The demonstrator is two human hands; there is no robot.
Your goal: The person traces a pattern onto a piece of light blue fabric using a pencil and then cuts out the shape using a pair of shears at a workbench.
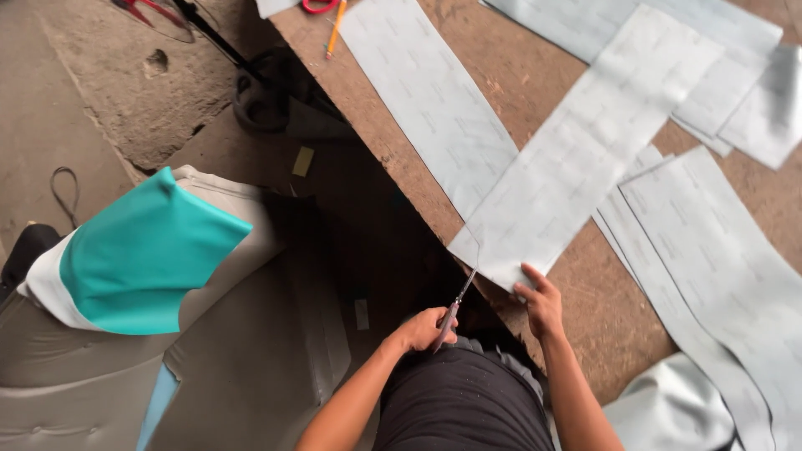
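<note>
Your dark-clothed lap (464,405) sits lowest in view, with both forearms reaching up from it toward the edge of the brown surface (510,92). Your left hand (422,328) grips the handles of a pair of scissors (455,307); its fingers are curled tightly around them. The blades point up and to the right, and their tips meet the near corner of a long pale grey sheet (585,150). Your right hand (541,302) rests flat on that sheet's near end, fingers spread, thumb toward the scissors, pressing the sheet onto the surface.

This sheet lies diagonally across the surface and overlaps a second long strip (430,92) that runs toward the far edge. More grey sheets (718,250) lie stacked to the right, and others lie at the far right corner.

A pencil (335,29) lies near the far edge, beside red handles (317,7). To the left, below the surface, a teal and grey cushion (142,255) rests on the concrete floor (50,100).
</note>
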